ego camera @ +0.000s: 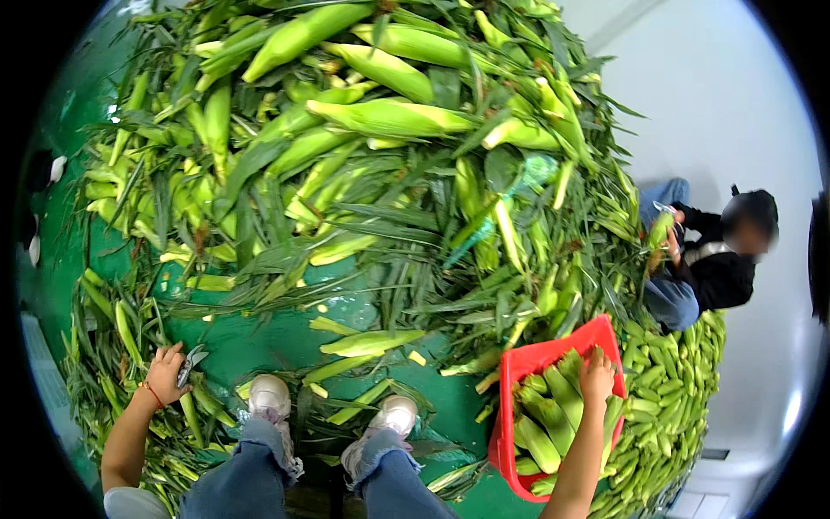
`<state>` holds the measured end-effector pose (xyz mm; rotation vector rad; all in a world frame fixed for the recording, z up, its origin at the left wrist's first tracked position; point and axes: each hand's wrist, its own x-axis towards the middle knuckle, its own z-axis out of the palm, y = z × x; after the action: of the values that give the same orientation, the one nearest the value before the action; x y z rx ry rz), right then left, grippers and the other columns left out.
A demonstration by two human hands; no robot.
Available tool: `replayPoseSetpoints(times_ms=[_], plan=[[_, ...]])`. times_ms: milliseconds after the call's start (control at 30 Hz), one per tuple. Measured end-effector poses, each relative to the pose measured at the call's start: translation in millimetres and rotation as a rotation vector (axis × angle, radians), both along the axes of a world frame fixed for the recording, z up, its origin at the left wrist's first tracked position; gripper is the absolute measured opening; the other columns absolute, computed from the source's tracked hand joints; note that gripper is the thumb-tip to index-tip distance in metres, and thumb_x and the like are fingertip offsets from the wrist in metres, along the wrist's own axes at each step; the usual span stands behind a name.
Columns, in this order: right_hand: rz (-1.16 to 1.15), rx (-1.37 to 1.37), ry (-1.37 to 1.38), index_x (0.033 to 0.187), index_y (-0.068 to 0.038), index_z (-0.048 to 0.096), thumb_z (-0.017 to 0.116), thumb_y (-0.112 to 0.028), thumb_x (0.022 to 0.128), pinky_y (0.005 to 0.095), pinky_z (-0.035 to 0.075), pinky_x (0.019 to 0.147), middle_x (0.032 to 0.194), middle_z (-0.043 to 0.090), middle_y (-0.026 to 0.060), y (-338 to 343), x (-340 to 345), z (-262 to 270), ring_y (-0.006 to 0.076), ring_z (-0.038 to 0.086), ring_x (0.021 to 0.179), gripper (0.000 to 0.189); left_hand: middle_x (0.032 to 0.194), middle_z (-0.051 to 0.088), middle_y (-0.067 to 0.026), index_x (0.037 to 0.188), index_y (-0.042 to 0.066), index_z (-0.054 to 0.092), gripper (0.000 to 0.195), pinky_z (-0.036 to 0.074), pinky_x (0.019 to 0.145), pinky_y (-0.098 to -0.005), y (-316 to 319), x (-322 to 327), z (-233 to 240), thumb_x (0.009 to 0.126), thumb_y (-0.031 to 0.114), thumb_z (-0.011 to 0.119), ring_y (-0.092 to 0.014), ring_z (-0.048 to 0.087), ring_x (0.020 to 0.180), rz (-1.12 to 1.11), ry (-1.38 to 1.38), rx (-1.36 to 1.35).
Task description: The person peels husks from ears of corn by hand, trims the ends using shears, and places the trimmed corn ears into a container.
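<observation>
At the left, my left hand (165, 376) holds a pair of pruning shears (190, 364), blades pointing away from me, over loose corn husks. My right hand (596, 376) reaches into a red plastic crate (508, 415) at the lower right, its fingers on the trimmed ears of corn (551, 415) close to the crate's far right corner. Whether it grips an ear cannot be told. Ahead of me rises a large heap of unhusked corn ears (395, 119) with long green leaves.
Cut husks (373, 342) lie on the green floor (259, 337) around my shoes. Beyond the crate is a pile of trimmed ears (668, 396). A seated person (713, 259) at the right holds an ear and a cutting tool. A green net bag (535, 170) lies on the heap.
</observation>
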<state>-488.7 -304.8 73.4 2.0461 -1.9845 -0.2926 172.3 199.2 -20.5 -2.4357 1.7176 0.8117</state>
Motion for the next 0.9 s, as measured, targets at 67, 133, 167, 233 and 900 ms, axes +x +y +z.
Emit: replayPoseSetpoints(times_ms=[67,133,167,233,900], plan=[[0.367,-0.201,-0.184,0.114,-0.003,0.053,0.062,-0.016,0.079,0.0420,0.043,0.089,0.119,0.053,0.0168,-5.4,32.5,-2.8,0.0352,0.052,0.105,0.039,0.132,0.036,-0.0215,0.108,0.004,0.048,0.059,0.035,0.097,-0.0485,-21.7,-10.5,16.7,0.055,0.012,0.074,-0.043,0.036,0.116,0.041,-0.093,-0.181],[0.521,-0.083,-0.507,0.111,-0.001,0.056,0.062,-0.015,0.080,0.0398,0.040,0.095,0.114,0.056,0.0181,3.3,143.1,4.8,0.0333,0.052,0.107,0.035,0.130,0.038,-0.0215,0.110,0.004,0.046,0.060,0.034,0.097,-0.0481,-47.9,-20.9,29.7,0.056,0.006,0.071,-0.042,0.036,0.117,0.147,-0.195,-0.341],[0.653,-0.068,-0.505,0.112,-0.001,0.055,0.062,-0.009,0.079,0.0381,0.042,0.092,0.114,0.056,0.0180,1.6,188.5,4.5,0.0335,0.053,0.106,0.034,0.126,0.042,-0.0205,0.111,0.004,0.045,0.059,0.037,0.095,-0.0457,-69.1,-27.2,24.6,0.057,0.003,0.068,-0.038,0.041,0.114,0.230,-0.094,-0.434],[0.912,0.070,-0.597,0.117,-0.004,0.052,0.064,-0.012,0.076,0.0405,0.039,0.096,0.115,0.056,0.0184,0.5,296.6,4.8,0.0332,0.050,0.113,0.043,0.115,0.051,-0.0167,0.113,0.005,0.043,0.055,0.043,0.089,-0.0398,-114.5,-45.1,28.8,0.062,0.000,0.064,-0.030,0.050,0.105,0.555,0.346,-0.555],[1.515,0.102,-0.402,0.116,-0.020,0.055,0.061,-0.003,0.067,0.0500,0.036,0.099,0.123,0.049,0.0112,126.9,371.2,45.8,0.0297,0.045,0.117,0.052,0.121,0.052,-0.0171,0.130,0.001,0.038,0.048,0.051,0.080,-0.0333,-205.3,-156.4,61.6,0.091,0.024,0.052,-0.023,0.059,0.095,0.604,2.500,0.029]])
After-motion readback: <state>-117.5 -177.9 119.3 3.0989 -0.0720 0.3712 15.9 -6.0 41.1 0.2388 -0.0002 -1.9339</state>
